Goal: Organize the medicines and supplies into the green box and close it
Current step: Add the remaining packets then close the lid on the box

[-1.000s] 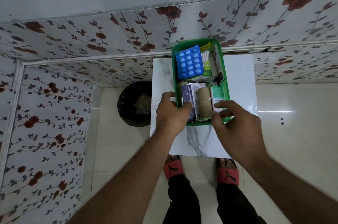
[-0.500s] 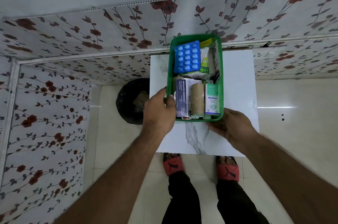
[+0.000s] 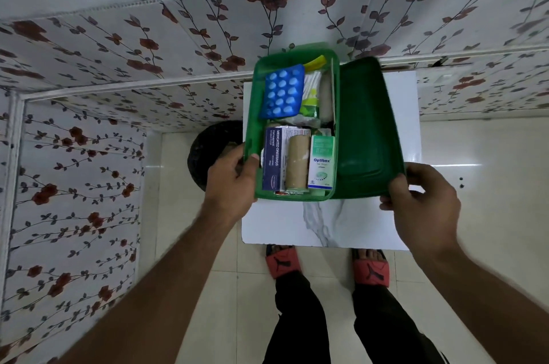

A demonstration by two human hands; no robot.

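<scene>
Head view looks straight down at the green box (image 3: 251,114), which sits on the white marble-pattern desk (image 3: 341,224) with its long axis running away from the person, near short end toward the body. It looks packed already: blue blister pack (image 3: 282,91) at the far left of the box, a cluster of white and green packets just right of it (can't make those out properly), and along the near end a dressings carton (image 3: 272,158), a tan bandage roll (image 3: 298,161) and the Optibex carton (image 3: 321,161) side by side, all lying lengthwise. Left hand (image 3: 233,176) is clamped on the box's near-left wall, thumb hooked over the rim, so it's steadying the box. Right hand (image 3: 421,200) is pinching the near-right corner of the dark green lid (image 3: 368,125), which lies just to the right of the box, parallel to it, its left edge touching or overlapping the box's right wall (hard to tell which from here). So the thing that matters for closing: the lid is directly right of the box, same orientation, and it's the right hand that has it, so I'd guess it only needs to shift or swing leftward over the opening, no rotating. Things to watch would be the yellow packet (image 3: 316,61) poking up at the far end of the box, which might foul the lid. Black bin (image 3: 214,149) sits on the floor left of the box, out of the way.
</scene>
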